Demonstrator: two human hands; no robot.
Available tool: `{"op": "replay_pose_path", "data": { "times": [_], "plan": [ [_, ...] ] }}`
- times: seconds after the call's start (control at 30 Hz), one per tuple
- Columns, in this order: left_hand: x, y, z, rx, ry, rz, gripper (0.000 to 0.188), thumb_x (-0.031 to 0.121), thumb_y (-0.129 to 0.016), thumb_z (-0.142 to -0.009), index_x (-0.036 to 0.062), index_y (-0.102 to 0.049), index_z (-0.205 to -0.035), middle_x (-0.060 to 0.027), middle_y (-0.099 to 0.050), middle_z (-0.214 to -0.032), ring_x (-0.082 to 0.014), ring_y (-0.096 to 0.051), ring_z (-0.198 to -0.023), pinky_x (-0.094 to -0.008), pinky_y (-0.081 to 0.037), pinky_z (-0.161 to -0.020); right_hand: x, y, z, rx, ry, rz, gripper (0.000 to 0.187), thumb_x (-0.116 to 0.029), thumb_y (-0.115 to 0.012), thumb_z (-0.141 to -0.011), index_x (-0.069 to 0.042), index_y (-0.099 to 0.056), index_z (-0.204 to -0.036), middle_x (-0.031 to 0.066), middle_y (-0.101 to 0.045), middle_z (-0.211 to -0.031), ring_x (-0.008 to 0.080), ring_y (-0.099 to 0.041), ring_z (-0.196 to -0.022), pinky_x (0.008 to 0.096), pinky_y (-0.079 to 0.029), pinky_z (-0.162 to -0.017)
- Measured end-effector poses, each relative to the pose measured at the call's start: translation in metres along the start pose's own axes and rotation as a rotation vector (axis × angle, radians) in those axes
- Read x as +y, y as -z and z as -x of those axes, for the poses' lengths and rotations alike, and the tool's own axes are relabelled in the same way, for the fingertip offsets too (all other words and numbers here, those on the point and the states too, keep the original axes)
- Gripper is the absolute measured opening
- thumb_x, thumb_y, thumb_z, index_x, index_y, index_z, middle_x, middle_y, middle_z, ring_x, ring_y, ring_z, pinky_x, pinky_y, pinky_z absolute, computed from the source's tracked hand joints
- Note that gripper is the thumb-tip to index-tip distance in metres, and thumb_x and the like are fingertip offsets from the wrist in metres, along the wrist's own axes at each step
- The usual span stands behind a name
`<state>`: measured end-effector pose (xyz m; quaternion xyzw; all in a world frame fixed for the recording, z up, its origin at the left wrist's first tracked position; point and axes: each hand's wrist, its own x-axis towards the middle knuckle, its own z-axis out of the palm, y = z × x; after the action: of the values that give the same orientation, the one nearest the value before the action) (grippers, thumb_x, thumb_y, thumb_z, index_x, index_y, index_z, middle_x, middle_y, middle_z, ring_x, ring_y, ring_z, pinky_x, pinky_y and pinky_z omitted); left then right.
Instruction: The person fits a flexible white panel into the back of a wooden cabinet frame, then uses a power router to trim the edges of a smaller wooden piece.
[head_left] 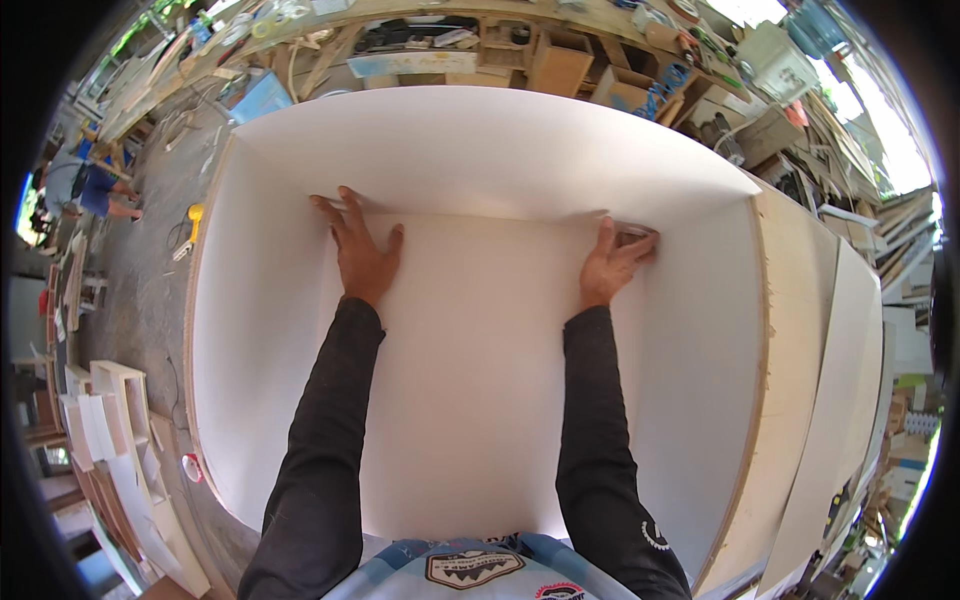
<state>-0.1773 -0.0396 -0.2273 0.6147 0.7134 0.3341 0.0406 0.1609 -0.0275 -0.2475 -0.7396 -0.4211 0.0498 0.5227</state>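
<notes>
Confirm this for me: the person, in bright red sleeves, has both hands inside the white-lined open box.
Not quite: the head view shows black sleeves, not red. The left hand and right hand are indeed inside the white-lined open box.

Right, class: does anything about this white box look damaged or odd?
On the white box, the right wall is smooth, but its brown edge looks rough and uneven, perhaps chipped.
</notes>
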Motion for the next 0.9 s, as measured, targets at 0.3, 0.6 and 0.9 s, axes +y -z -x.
{"op": "replay_pose_path", "data": {
  "times": [0.3,0.6,0.9],
  "plan": [
    [-0.007,0.012,0.011,-0.083,0.081,-0.031,0.099,0.046,-0.072,-0.09,0.0087,-0.014,-0.162,-0.0274,-0.009,-0.165,-0.0492,-0.035,-0.143,-0.0505,-0.042,-0.113,-0.009,-0.005,0.002,0.003,-0.094,0.03,0.102,-0.049,-0.07,-0.092,0.007,-0.013,-0.155,0.0293,-0.03,-0.148,0.0439,-0.054,-0.128,0.0507,-0.05,-0.105],
    [-0.023,0.006,0.016,-0.061,-0.047,-0.153,0.069,0.047,-0.062,-0.096,-0.006,-0.05,-0.139,-0.0225,-0.041,-0.153,-0.0367,-0.04,-0.141,-0.048,-0.03,-0.12,-0.015,-0.008,0.002,0.059,-0.098,-0.031,0.094,-0.047,-0.068,-0.092,0.005,-0.02,-0.154,0.0243,-0.032,-0.149,0.0389,-0.054,-0.128,0.0458,-0.05,-0.106],
    [-0.025,-0.002,0.014,-0.121,0.02,-0.219,0.072,0.044,-0.059,-0.098,-0.0104,-0.043,-0.143,-0.0272,-0.039,-0.153,-0.0422,-0.032,-0.145,-0.0486,-0.026,-0.122,-0.016,-0.004,0.002,0.073,-0.12,0.046,0.099,-0.047,-0.073,-0.087,0.004,-0.022,-0.156,0.024,-0.035,-0.148,0.0402,-0.06,-0.12,0.0478,-0.052,-0.098]
  ]
}}
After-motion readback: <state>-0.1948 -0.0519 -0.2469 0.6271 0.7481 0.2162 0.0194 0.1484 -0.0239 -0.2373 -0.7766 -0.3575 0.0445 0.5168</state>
